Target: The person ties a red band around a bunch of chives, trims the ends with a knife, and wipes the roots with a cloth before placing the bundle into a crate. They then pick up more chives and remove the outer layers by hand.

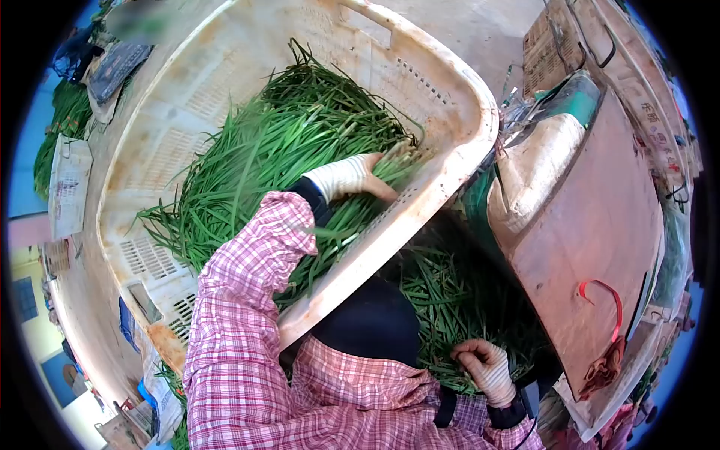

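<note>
A large off-white plastic basket (450, 90) stands tilted before me, holding a heap of long green chives (277, 142). Inside it, my left hand (352, 176), in a white striped covering with bare fingertips, is closed round the pale stem ends of a bunch of chives (401, 161) close to the near wall. Outside the basket, lower right, my right hand (486, 367) has its fingers curled together just over more loose chives (450, 300). Whatever those fingers hold, if anything, is hidden or too small to name.
On the right leans a brown board (592, 225) with a red strap (619, 300). A pale sack (536, 165) lies against its upper edge, and cardboard (551, 45) stands behind. A white crate (70, 184) and more greens (67, 112) are at far left.
</note>
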